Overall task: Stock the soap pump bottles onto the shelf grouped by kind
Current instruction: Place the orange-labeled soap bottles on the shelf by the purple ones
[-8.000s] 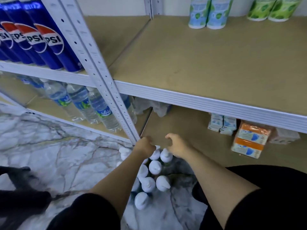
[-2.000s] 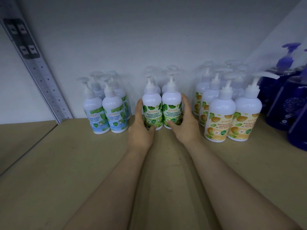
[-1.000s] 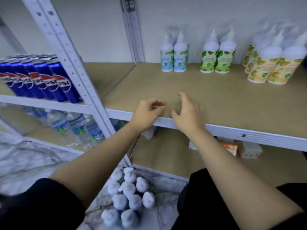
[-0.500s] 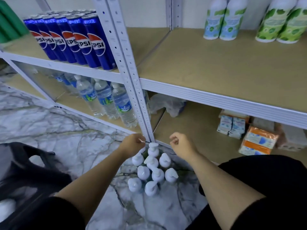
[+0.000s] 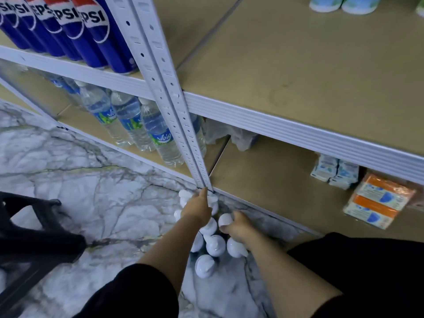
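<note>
A cluster of white soap pump bottles (image 5: 215, 245) stands on the marble floor at the foot of the shelf post, seen from above. My left hand (image 5: 197, 208) lies over the far bottles of the cluster, its fingers curled down around one. My right hand (image 5: 238, 227) grips the white top of another bottle (image 5: 224, 219) on the cluster's right side. On the brown middle shelf (image 5: 298, 65), the bases of blue-labelled soap bottles (image 5: 344, 3) show at the top edge. A green-labelled one (image 5: 421, 8) shows at the far right.
A white perforated upright (image 5: 165, 92) rises just beyond my hands. Pepsi cans (image 5: 91, 31) and water bottles (image 5: 158, 134) fill the left bay. Small boxes (image 5: 335, 171) and orange packs (image 5: 378, 203) sit on the bottom shelf. A black basket (image 5: 34, 237) stands at the left.
The view has dropped closer to the floor. Both hands have come down from just above the cluster onto the bottles, and their fingers have closed on bottle tops.
</note>
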